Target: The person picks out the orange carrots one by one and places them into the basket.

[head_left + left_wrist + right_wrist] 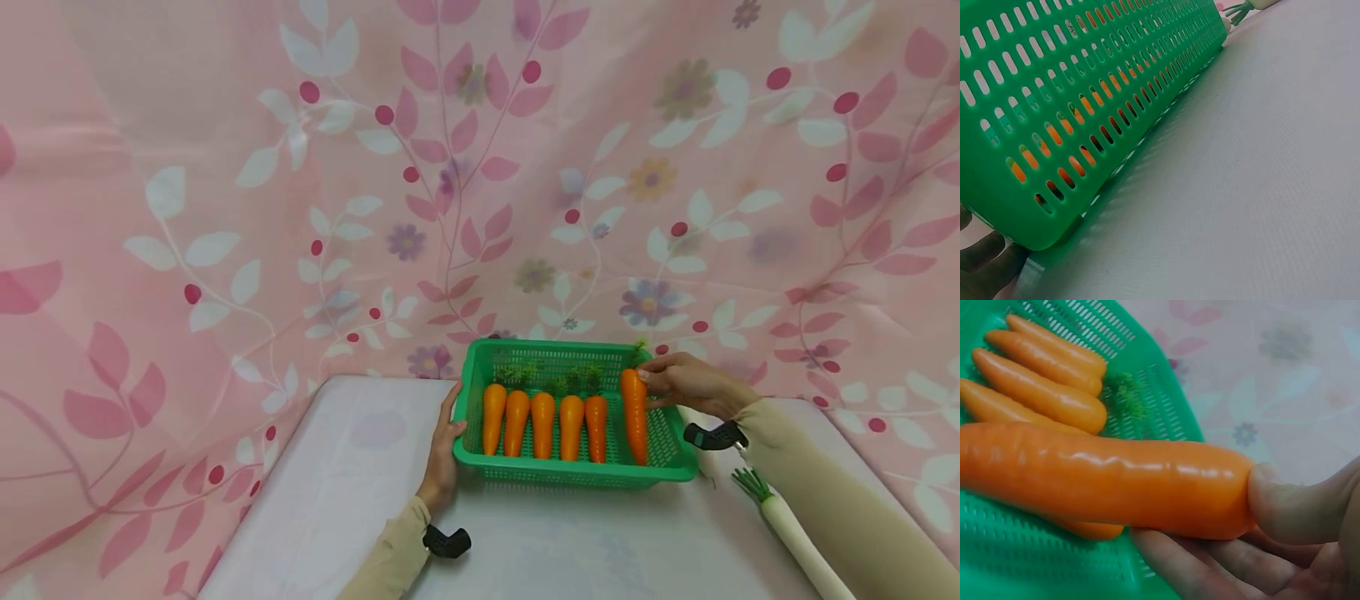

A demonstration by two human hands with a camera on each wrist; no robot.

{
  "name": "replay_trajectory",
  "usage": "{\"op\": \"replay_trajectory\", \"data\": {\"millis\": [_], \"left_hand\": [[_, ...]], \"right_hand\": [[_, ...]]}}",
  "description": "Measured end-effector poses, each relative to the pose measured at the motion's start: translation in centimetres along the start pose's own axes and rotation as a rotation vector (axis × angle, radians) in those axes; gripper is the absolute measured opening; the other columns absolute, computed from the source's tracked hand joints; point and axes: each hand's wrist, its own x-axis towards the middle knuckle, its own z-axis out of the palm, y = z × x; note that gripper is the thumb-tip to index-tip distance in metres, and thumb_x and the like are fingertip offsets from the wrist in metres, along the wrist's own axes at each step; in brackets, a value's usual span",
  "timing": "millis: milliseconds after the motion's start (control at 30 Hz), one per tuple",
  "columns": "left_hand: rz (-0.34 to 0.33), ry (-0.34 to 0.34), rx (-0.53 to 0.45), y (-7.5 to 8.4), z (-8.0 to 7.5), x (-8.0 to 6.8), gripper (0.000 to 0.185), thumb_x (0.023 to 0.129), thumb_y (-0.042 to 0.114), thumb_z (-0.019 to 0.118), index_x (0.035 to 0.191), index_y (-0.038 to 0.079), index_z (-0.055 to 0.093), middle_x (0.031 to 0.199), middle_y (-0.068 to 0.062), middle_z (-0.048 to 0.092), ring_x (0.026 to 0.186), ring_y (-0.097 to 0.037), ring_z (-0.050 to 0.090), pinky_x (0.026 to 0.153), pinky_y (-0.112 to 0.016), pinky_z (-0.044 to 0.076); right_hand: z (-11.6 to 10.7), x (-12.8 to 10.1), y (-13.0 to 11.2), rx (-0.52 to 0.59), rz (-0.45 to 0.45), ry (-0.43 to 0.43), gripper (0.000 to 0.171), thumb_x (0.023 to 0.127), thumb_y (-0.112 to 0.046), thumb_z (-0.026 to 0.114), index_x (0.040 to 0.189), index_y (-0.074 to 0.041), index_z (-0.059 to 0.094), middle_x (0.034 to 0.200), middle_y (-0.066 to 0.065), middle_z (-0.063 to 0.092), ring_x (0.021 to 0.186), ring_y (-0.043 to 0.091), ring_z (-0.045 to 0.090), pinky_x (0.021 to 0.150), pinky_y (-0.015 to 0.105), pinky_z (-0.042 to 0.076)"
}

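A green slotted basket stands on the white table and holds a row of several orange carrots. My left hand grips the basket's left rim; the left wrist view shows its fingers at the corner of the basket wall. My right hand pinches the thick end of a larger carrot, which lies at the right of the row, tip toward me. In the right wrist view, thumb and fingers hold this carrot just over the basket floor, beside the other carrots.
A white radish with a green stalk lies on the table to the right of the basket, under my right forearm; its stalk shows in the left wrist view. A pink floral cloth hangs behind and around the table.
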Motion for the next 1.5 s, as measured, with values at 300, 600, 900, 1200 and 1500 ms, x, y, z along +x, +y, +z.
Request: {"op": "replay_trajectory", "data": {"millis": [300,600,900,1200,1500], "left_hand": [[0.021,0.026,0.023,-1.4,0.2,0.2,0.06,0.1,0.021,0.03,0.159,0.024,0.021,0.165,-0.004,0.014,0.151,-0.029,0.013,0.112,-0.069,0.006],[0.01,0.031,-0.008,-2.5,0.2,0.4,0.062,0.098,0.028,0.033,0.158,0.03,0.022,0.164,0.006,0.017,0.148,-0.026,0.021,0.113,-0.065,0.012],[-0.004,0.031,-0.032,-2.6,0.2,0.4,0.063,0.097,0.025,0.032,0.158,0.029,0.022,0.165,0.0,0.016,0.148,-0.026,0.023,0.113,-0.063,0.014],[0.027,0.034,-0.003,-2.5,0.1,0.5,0.062,0.097,0.026,0.032,0.159,0.025,0.022,0.165,0.001,0.017,0.15,-0.025,0.017,0.113,-0.066,0.009],[0.014,0.034,-0.007,-2.5,0.1,0.4,0.062,0.098,0.024,0.032,0.159,0.026,0.021,0.165,0.002,0.017,0.149,-0.025,0.02,0.114,-0.064,0.012]], "right_hand": [[1.2,0.7,-0.1,-0.166,-0.029,0.01,0.053,0.103,-0.018,0.049,0.142,0.017,0.037,0.145,0.037,0.037,0.121,0.041,0.057,0.092,0.051,0.05],[2.7,1.5,0.0,-0.368,-0.034,0.13,0.04,0.099,-0.012,0.057,0.126,0.017,0.056,0.123,0.034,0.058,0.098,0.035,0.068,0.079,0.045,0.057],[4.1,2.5,-0.1,-0.565,-0.016,0.24,0.025,0.095,-0.011,0.061,0.094,0.012,0.071,0.07,0.011,0.063,0.065,0.026,0.064,0.066,0.039,0.057],[4.5,4.1,0.5,-0.815,0.044,0.333,0.048,0.093,-0.021,0.065,0.048,-0.017,0.048,0.047,-0.003,0.03,0.043,0.01,0.024,0.044,0.027,0.033],[4.9,5.2,1.4,-0.881,0.046,0.376,0.05,0.09,-0.022,0.07,0.048,-0.018,0.042,0.046,-0.005,0.024,0.04,0.011,0.025,0.044,0.027,0.032]]}}
